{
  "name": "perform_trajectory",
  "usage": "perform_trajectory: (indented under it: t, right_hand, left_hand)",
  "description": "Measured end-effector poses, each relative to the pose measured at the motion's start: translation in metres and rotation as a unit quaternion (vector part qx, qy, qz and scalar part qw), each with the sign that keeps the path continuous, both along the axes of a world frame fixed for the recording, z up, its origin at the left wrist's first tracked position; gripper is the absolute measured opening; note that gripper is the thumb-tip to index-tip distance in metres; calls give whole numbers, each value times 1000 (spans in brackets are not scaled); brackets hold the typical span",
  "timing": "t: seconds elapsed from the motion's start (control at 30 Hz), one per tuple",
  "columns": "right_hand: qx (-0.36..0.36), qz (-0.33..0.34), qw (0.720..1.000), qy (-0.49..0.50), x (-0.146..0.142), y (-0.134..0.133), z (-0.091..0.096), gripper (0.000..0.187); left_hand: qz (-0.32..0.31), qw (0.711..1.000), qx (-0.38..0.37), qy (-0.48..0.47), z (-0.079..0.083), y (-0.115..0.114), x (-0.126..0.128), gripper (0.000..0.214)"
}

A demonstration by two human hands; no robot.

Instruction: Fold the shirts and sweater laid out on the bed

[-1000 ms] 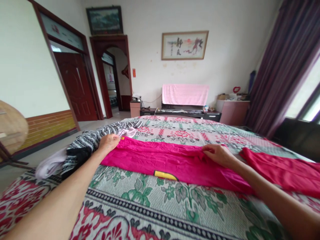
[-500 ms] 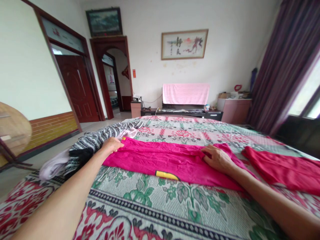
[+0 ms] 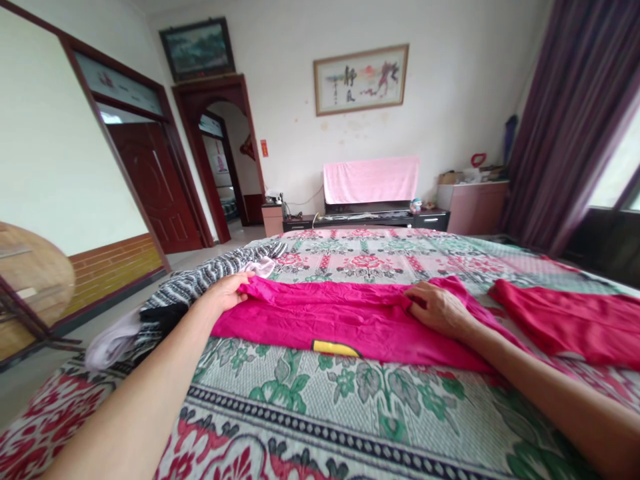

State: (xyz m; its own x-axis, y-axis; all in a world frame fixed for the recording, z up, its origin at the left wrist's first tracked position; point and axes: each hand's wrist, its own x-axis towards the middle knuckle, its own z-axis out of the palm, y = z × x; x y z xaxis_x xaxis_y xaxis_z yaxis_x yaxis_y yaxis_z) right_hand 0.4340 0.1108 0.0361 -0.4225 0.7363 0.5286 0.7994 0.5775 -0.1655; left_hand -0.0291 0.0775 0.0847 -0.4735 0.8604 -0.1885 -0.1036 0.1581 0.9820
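Magenta garment [image 3: 325,319] flat across the bed [image 3: 300,397], stretched between both hands. At its left corner, beside striped cloth [image 3: 197,281], pinched by the left hand [image 3: 227,291]; near its right end, gathered folds gripped under the curled right hand [image 3: 437,308].

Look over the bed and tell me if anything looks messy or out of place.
The heap at the left edge of the bedspread stands out: a striped garment, a black piece and a white cloth lie bunched, the white one sagging over the side. The magenta garment is creased but looks whole.
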Motion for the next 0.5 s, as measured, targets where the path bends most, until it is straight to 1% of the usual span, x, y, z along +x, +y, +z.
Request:
perform_trajectory:
  t: [0.1, 0.2, 0.33, 0.4, 0.43, 0.5]
  right_hand:
    - [6, 4, 1000, 3, 0, 0, 0, 23]
    - [4, 5, 1000, 2, -1, -1, 1, 23]
    - [12, 4, 1000, 6, -1, 0, 0, 22]
    - [11, 4, 1000, 5, 0, 1, -1, 22]
    - [9, 4, 1000, 4, 0, 2, -2, 23]
    - [5, 2, 1000, 0, 1, 3, -3, 23]
  left_hand:
    - [22, 1000, 17, -6, 0, 4, -2, 38]
    - [39, 998, 56, -9, -2, 9, -2, 40]
    - [56, 991, 125, 1, -12, 16, 0, 47]
    - [57, 987, 147, 20, -19, 18, 1, 49]
    - [56, 987, 148, 35, -23, 18, 0, 50]
    - [61, 988, 117, 86, -28, 18, -2, 52]
